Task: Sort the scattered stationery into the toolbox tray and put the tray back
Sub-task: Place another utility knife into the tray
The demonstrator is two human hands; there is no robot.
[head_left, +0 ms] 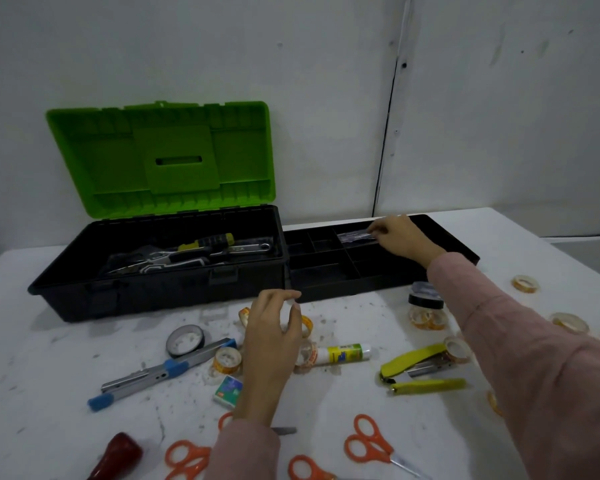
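Note:
The black divided tray (326, 271) lies on the table to the right of the open toolbox (160, 271), whose green lid (160, 157) stands up. My right hand (400, 239) reaches over the tray's far compartment and pinches a small clear packet (355, 235) lying there. My left hand (274, 336) hovers over tape rolls (226, 360) in front of the toolbox, fingers loosely curled and holding nothing. A glue stick (343, 353), a yellow stapler (420, 367), a blue utility knife (153, 374) and orange scissors (369, 441) lie scattered on the table.
Hand tools, among them a yellow-handled screwdriver (210, 241), fill the toolbox. Also on the white table (326, 396): a black tape ring (185, 340), a small staple box (228, 391), a black-lidded jar (426, 311), more tape rolls (568, 322) at the right and a red object (120, 453) at the near left.

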